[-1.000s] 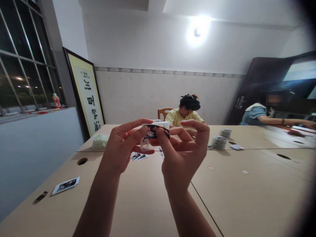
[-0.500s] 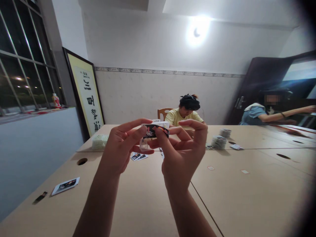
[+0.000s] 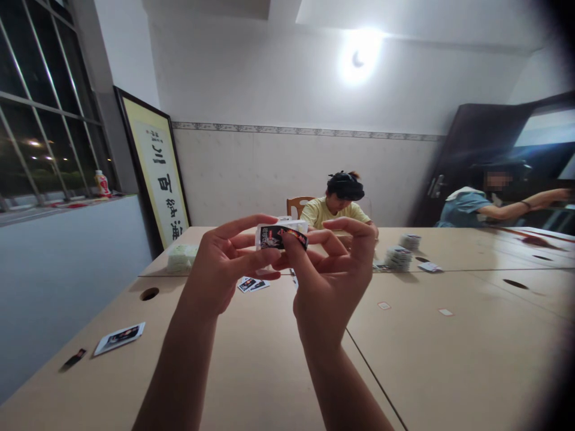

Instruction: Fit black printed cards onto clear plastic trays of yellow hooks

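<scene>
Right now, both hands are raised over the desk in the middle of the view, with a small box held between them, clear of the desk top. A dark label with pale and reddish print lies across the near face of the box; whether it is stuck down cannot be told. The left hand has its fingers closed around the left end, the forefinger along the top and the thumb low on the near side. The right hand presses its thumb on the right part of the label, the forefinger bent and raised apart from the box, and the other fingers partly hidden. Beyond the hands, a few picture cards lie flat on the desk. To the left are a white card with a dark picture, a short dark strip near it, and a pale stack farther back. To the right, a taller stack stands near a loose card, with two small paper squares closer in. Across the desk sits a person in a yellow shirt; another, in a blue top, reaches out at far right.
</scene>
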`<state>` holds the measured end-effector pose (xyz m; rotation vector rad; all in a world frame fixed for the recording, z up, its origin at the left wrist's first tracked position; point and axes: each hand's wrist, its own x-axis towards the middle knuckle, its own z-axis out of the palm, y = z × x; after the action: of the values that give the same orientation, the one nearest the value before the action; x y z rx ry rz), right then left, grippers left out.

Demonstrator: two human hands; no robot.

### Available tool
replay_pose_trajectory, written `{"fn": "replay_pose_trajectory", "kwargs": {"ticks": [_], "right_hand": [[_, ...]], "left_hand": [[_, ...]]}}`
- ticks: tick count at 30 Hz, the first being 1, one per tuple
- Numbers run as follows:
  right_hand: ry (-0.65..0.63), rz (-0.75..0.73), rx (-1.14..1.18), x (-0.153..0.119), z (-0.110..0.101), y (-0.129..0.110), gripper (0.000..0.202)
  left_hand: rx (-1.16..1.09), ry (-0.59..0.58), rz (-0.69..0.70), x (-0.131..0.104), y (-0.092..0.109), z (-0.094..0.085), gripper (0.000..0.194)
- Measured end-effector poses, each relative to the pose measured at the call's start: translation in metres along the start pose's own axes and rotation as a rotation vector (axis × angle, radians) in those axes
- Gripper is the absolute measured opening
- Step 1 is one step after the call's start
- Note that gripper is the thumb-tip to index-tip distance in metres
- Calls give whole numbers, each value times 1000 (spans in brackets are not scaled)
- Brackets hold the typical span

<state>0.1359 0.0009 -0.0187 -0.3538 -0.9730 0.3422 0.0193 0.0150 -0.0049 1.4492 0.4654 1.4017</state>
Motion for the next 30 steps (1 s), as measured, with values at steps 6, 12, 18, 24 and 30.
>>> {"fn": "replay_pose_trajectory", "kwargs": {"ticks": [6,12,18,24,30], "right_hand": [[24,19,39,-1,0,-2,38],[-25,28,30,0,-1,0,26],[-36,-38,-57,3,-5,4,16],[-73,-50,-127,1,-5,8,10],[-98,-92,-151,0,-5,7,8]], "left_hand": [[-37,-7,26,1,-2,0,28],[-67,32,53,1,-3,1,25],[-39,96,76,2,0,3,25],[-40,95,92,4,0,2,22],[-62,106,93,5,-1,-2,25]]}}
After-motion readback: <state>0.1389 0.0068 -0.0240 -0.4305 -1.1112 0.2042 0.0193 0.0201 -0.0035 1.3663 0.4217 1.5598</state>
